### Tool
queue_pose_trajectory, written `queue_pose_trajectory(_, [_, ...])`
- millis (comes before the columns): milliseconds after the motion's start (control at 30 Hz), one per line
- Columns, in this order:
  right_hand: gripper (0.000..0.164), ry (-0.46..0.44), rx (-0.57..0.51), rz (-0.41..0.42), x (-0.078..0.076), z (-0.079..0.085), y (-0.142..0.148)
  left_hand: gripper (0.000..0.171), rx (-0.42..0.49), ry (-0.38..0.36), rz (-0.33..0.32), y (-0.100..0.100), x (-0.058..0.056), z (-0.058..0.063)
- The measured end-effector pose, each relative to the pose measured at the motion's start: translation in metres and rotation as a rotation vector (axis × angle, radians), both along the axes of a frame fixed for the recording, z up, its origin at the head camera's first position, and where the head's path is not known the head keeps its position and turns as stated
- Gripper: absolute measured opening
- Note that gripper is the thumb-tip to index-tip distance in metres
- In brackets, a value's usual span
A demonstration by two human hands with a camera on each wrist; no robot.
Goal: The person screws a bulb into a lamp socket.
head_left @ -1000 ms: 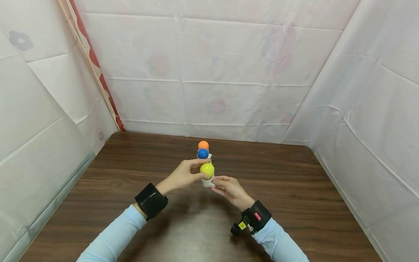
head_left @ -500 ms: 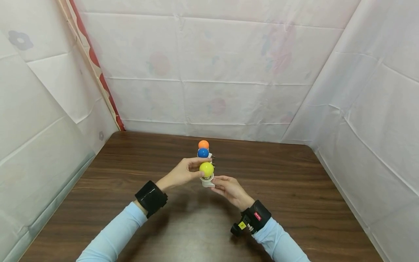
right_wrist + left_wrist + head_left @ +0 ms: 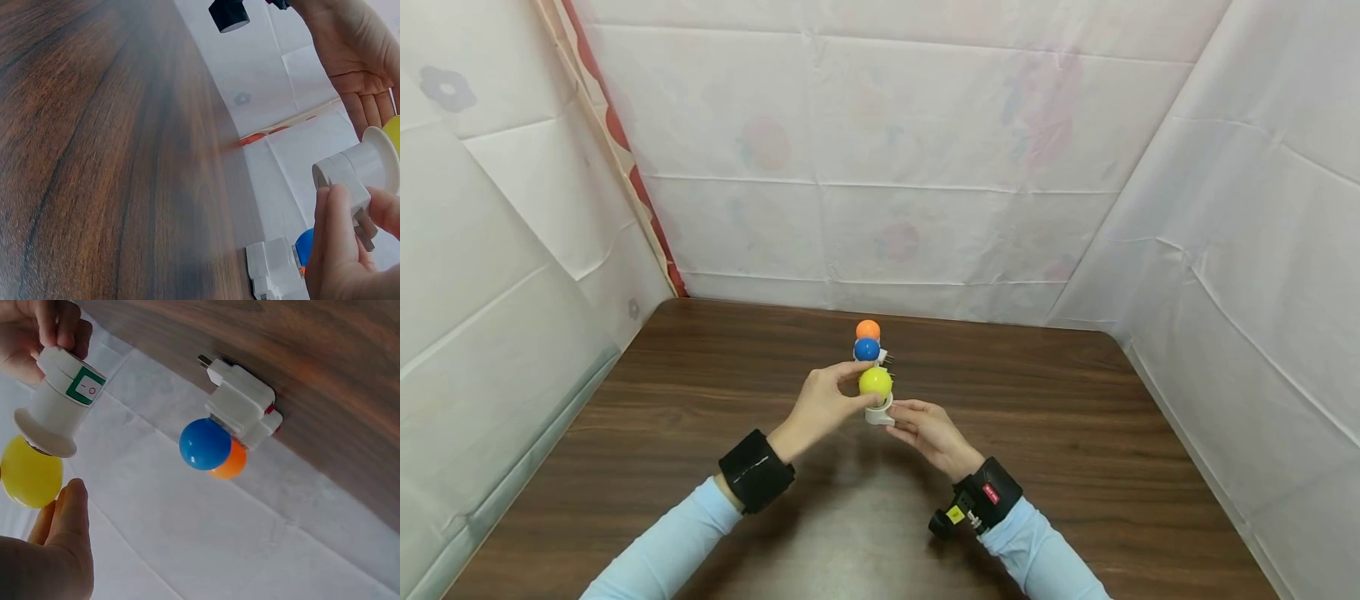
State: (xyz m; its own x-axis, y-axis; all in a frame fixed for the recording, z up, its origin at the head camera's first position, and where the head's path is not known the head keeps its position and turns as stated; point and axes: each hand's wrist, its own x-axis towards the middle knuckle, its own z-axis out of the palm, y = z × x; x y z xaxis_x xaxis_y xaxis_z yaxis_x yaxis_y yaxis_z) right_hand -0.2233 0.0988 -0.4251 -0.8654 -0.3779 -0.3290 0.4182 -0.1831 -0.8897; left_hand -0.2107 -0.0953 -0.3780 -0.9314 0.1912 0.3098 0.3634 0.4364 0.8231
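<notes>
My left hand (image 3: 823,404) pinches a yellow light bulb (image 3: 876,382) between thumb and fingers. Directly below the bulb is a white plug-in lamp socket (image 3: 877,414), its base gripped from the right by my right hand (image 3: 932,435). In the left wrist view, a green-framed rocker switch (image 3: 86,386) shows on the side of the socket (image 3: 59,409), and the bulb (image 3: 31,475) sits at its flared mouth. Plug prongs (image 3: 364,230) stick out past my right fingers in the right wrist view. How deep the bulb sits is hidden.
Beyond my hands, a blue bulb (image 3: 867,349) and an orange bulb (image 3: 868,330) stand in white plug-in sockets (image 3: 244,400) on the dark wooden table (image 3: 737,350). White patterned sheets (image 3: 880,150) enclose the table at the back and sides.
My left hand has turned about the yellow bulb, its wrist shifting slightly right and down and its thumb moving across the bulb's lower front. My right hand keeps its grip, almost still.
</notes>
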Motion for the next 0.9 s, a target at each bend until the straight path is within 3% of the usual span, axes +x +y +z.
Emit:
queue_pose_trajectory(100, [0.046,-0.003,0.004,-0.004,0.000,0.000,-0.001,0.052,-0.040,0.018,0.021,0.001,0.002,0.000])
queue_pose_trajectory(233, [0.047,-0.003,0.013,-0.006,0.000,0.000,-0.002,0.052,-0.035,0.009,-0.007,0.000,0.001,0.000])
queue_pose_trajectory(533, [0.047,0.003,0.021,-0.003,0.001,0.001,-0.001,0.056,0.034,-0.053,-0.175,-0.007,-0.006,0.000])
queue_pose_trajectory(767, [0.047,0.001,0.035,0.015,0.001,-0.001,0.000,0.051,0.037,-0.143,-0.319,-0.012,-0.007,0.013])
queue_pose_trajectory(900, [0.047,0.007,0.041,0.028,0.002,-0.001,0.000,0.050,0.031,-0.143,-0.396,-0.016,-0.010,0.013])
